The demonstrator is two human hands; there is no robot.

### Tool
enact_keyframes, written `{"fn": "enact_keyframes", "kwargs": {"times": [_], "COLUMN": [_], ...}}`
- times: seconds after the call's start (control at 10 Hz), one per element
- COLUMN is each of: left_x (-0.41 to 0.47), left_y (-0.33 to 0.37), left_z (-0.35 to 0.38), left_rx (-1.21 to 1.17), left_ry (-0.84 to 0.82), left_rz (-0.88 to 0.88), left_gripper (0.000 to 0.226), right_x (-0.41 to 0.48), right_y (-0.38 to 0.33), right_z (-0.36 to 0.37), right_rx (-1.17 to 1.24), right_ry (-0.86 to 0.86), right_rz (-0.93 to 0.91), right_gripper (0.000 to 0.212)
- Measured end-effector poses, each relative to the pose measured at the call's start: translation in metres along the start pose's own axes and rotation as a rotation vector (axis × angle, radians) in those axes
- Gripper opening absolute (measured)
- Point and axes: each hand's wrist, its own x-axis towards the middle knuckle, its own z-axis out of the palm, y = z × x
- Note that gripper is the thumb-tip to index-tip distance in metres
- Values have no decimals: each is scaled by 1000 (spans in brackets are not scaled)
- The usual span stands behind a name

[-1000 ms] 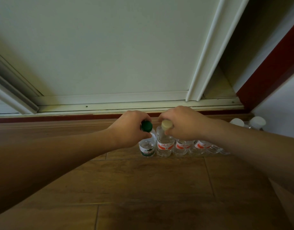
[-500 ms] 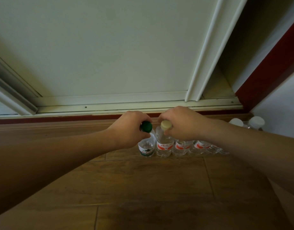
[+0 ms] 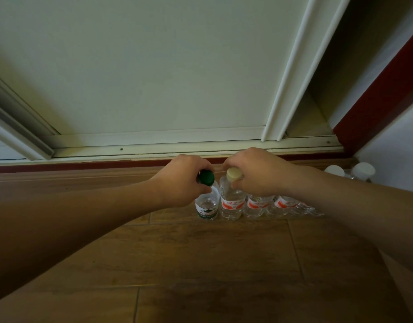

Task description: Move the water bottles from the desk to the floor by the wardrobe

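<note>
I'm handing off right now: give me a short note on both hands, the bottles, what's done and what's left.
Left-hand grip holds the green-capped bottle at its cap; right-hand grip holds the cream-capped bottle likewise.
Both stand on the floor, at the left end of the bottle row by the wardrobe door.
Done: these two look placed.
Left: release; the desk is out of view.

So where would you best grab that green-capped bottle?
By its neck, just under the green cap, from above. The bottle stands upright with a red-label bottle close beside it, so the top is freest. The left hand grips it there.
</note>
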Motion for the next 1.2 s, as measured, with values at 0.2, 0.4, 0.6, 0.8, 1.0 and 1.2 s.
{"fn": "enact_keyframes", "kwargs": {"times": [0.2,0.4,0.6,0.8,1.0,1.2], "left_x": [0,0,0,-2,-3,-5], "left_y": [1,1,0,0,0,0], "left_z": [0,1,1,1,1,2], "left_rx": [3,-2,6,37,55,70], "left_ry": [2,-1,5,-30,-10,25], "left_rz": [15,5,14,9,12,21], "left_gripper": [40,44,47,56,63,68], "right_x": [0,1,0,-3,-8,-12], "right_y": [0,0,-1,-3,-3,0], "right_z": [0,0,2,-1,-6,-7], "right_rx": [3,14,5,22,44,79], "right_ry": [-3,-5,8,10,25,43], "right_rz": [3,3,-5,-21,-32,-33], "right_gripper": [38,40,44,45,42,40]}}
